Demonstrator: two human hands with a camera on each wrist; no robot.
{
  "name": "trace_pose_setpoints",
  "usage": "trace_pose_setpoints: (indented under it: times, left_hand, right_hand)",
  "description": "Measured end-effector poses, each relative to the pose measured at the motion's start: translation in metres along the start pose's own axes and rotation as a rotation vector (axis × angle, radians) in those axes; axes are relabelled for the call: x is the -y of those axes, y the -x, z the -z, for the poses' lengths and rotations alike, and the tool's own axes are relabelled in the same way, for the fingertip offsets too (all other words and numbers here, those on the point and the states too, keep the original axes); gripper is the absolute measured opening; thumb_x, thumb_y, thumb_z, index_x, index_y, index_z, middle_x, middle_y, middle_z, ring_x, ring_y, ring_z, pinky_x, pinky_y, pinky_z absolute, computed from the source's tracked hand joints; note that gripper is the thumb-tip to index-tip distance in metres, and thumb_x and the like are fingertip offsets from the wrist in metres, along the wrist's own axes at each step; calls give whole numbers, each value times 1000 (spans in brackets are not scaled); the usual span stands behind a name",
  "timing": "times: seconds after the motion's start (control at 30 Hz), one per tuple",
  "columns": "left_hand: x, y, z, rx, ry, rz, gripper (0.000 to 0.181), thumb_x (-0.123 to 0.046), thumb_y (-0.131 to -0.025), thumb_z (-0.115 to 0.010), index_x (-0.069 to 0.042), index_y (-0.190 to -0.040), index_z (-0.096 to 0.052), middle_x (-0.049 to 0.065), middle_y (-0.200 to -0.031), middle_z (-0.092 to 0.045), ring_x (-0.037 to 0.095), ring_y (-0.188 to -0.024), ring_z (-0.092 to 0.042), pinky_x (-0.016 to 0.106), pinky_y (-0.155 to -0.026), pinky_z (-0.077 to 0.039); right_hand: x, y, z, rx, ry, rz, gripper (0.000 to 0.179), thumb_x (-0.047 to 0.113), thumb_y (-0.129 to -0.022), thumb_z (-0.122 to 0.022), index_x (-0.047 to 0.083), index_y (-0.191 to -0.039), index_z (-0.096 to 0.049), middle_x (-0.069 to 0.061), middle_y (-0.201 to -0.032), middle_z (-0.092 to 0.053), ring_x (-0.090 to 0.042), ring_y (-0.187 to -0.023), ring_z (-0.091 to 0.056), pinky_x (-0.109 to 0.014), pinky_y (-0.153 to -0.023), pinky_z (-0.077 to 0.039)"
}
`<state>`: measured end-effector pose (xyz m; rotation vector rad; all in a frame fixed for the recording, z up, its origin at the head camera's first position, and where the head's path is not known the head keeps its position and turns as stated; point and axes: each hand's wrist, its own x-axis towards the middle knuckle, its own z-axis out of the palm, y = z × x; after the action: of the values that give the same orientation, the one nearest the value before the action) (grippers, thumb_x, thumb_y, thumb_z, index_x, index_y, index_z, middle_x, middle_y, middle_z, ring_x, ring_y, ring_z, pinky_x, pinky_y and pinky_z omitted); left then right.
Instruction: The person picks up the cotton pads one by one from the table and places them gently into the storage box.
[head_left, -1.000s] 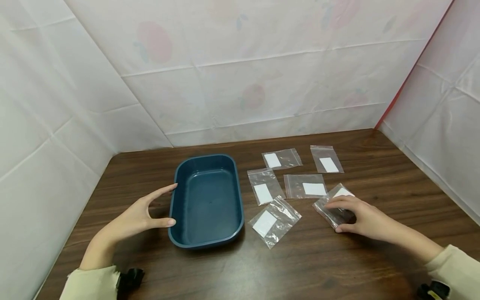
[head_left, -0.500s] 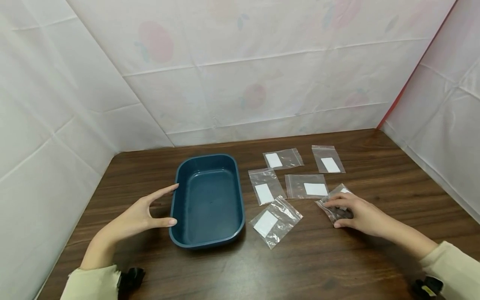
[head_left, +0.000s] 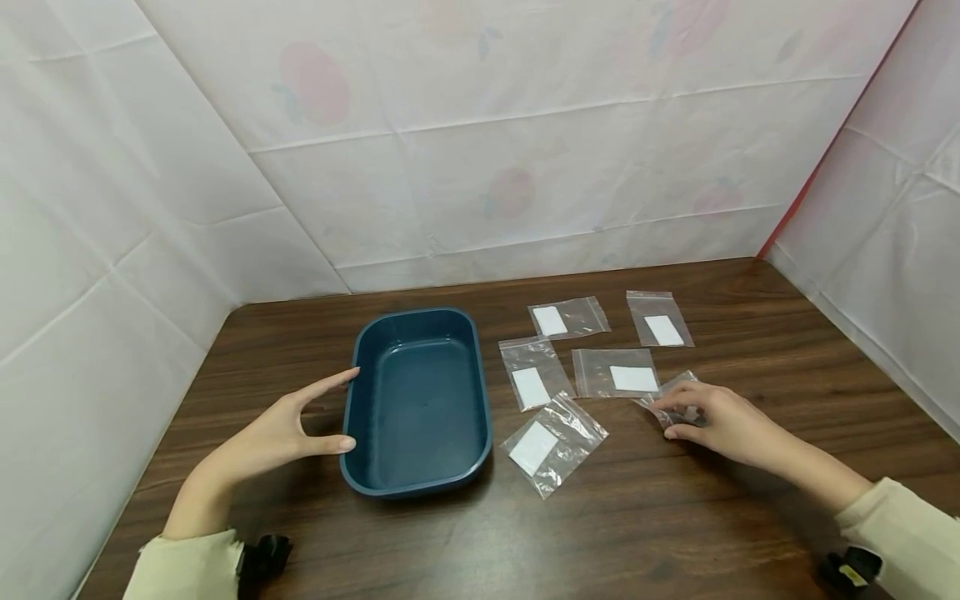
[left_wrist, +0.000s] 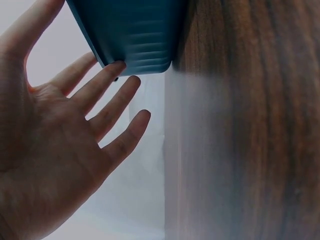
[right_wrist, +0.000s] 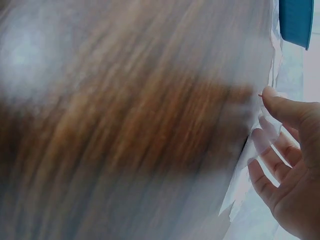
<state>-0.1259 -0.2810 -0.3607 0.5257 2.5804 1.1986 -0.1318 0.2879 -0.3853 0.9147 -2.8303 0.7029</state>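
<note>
A dark blue rectangular tub (head_left: pixel 423 417) stands on the wooden table, left of the middle. My left hand (head_left: pixel 273 429) rests against its left side, thumb and fingers spread along the rim; in the left wrist view its straight fingers (left_wrist: pixel 112 112) meet the tub wall. At the right, my right hand (head_left: pixel 720 425) pinches a clear zip bag (head_left: pixel 682 379) between thumb and fingertips, the bag bent up under the fingers. In the right wrist view the thumb and bent fingers hold clear film. The hand hides most of this bag and its white label.
Several clear zip bags with white labels lie between the tub and my right hand, among them a front bag (head_left: pixel 555 444), a middle bag (head_left: pixel 615 372) and a far right bag (head_left: pixel 660 318). White patterned cloth (head_left: pixel 465 150) hangs behind the table (head_left: pixel 570 550) and along both sides.
My right hand has drawn its fingers and thumb closer together on the bag, which is now bunched up. The left hand and tub stay put; the view shifts slightly.
</note>
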Motion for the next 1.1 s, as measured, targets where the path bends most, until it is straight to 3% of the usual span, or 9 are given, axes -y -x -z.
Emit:
trace_pose_setpoints:
  times: [0.37, 0.6, 0.77, 1.1]
  left_hand:
    - [1, -1, 0, 2, 3, -7, 85, -30, -87, -78, -25, -157, -30, 12, -159, -29, 47, -142, -23, 76, -97, -29]
    - [0, -1, 0, 0, -2, -2, 85, -31, -87, -78, -24, -157, -30, 12, -159, -29, 48, -142, -23, 76, -97, -29]
    - [1, -1, 0, -3, -4, -6, 85, -30, -87, -78, -23, -157, -30, 13, -159, -29, 48, -142, -23, 76, -97, -29]
    - [0, 0, 0, -3, -3, -4, 85, -31, -87, -78, -22, -156, -30, 12, -159, -30, 47, -141, -26, 74, -98, -30]
  right_hand:
    - [7, 0, 6, -154, 37, -19, 27, 8, -77, -85, 16, -101, -77, 16, -91, -65, 0, -76, -57, -24, -59, -50]
    - [13, -2, 14, -262, 39, -8, 30, 3, -72, -86, 15, -99, -76, 14, -88, -65, 0, -71, -53, -21, -58, -45]
    - [20, -5, 19, -289, 36, -27, 35, 0, -72, -86, 15, -102, -76, 12, -91, -67, 0, -74, -56, -21, -62, -49]
    - [30, -17, 22, -359, -4, 23, 40, -4, -70, -86, 14, -105, -77, 9, -93, -68, -3, -74, -54, -16, -63, -41]
